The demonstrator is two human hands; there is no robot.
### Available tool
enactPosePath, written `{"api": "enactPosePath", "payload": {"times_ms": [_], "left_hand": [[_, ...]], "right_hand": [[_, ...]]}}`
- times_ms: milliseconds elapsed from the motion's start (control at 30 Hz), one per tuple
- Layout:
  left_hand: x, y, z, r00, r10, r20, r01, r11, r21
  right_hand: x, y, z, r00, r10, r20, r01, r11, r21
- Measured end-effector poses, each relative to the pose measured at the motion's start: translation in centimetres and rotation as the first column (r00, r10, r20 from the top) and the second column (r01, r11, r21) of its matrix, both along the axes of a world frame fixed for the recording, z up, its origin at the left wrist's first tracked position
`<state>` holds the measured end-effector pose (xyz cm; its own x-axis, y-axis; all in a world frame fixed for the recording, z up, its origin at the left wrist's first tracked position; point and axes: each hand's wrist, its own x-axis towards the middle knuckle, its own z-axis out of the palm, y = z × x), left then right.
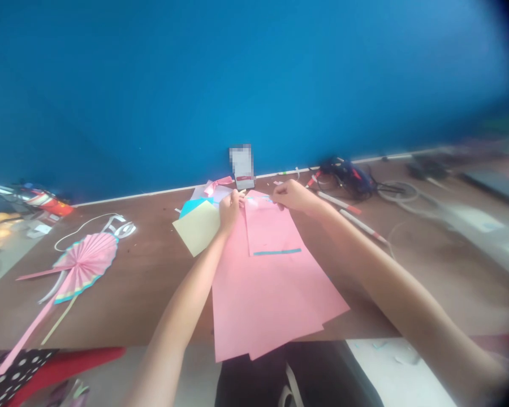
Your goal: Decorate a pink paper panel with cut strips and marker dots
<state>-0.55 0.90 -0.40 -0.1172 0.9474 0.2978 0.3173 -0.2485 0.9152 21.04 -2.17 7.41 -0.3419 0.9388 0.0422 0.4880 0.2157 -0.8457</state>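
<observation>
A small pink paper sheet (269, 229) with a blue strip along its near edge lies on top of larger pink sheets (267, 299) on the brown table (152, 271). My left hand (229, 210) pinches the small sheet's far left corner, fingers closed. At the far right corner my right hand (292, 195) is closed on the same sheet's far edge. A pale yellow sheet (198, 227) and a blue sheet (192, 206) lie just left of my left hand.
A folded pink paper fan (87, 261) with long strips lies at the left. Pens (358, 220), a glue gun with cables (348, 174) and a phone (243, 169) against the blue wall sit at the back. Clutter fills the far left edge.
</observation>
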Motion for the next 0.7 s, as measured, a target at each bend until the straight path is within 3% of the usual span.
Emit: {"api": "enactPosePath", "payload": {"times_ms": [100,200,300,433,567,700], "left_hand": [[-0.2,-0.1,0.0,0.962,0.106,-0.252,-0.114,0.993,-0.017],[0.2,-0.4,-0.3,0.828,0.141,-0.543,-0.160,0.987,0.012],[0.6,-0.4,-0.9,0.751,0.150,-0.644,-0.142,0.988,0.064],[0.5,0.1,-1.4,0.815,0.106,-0.570,-0.094,0.994,0.051],[0.4,0.5,-1.3,0.958,-0.066,-0.278,0.072,0.997,0.011],[0.9,0.1,-1.1,0.964,-0.254,-0.074,0.256,0.967,0.006]], "right_hand": [[0.1,0.5,-0.2,0.996,-0.087,-0.020,0.088,0.995,0.053],[0.2,1.1,-0.7,0.977,-0.208,-0.047,0.209,0.978,0.015],[0.3,1.4,-1.2,0.974,-0.209,-0.092,0.211,0.977,0.008],[0.1,1.2,-1.6,0.974,-0.168,-0.154,0.173,0.985,0.023],[-0.1,1.0,-1.4,0.979,-0.069,-0.194,0.069,0.998,-0.007],[-0.1,0.6,-0.8,0.982,-0.006,-0.188,-0.001,0.999,-0.038]]}}
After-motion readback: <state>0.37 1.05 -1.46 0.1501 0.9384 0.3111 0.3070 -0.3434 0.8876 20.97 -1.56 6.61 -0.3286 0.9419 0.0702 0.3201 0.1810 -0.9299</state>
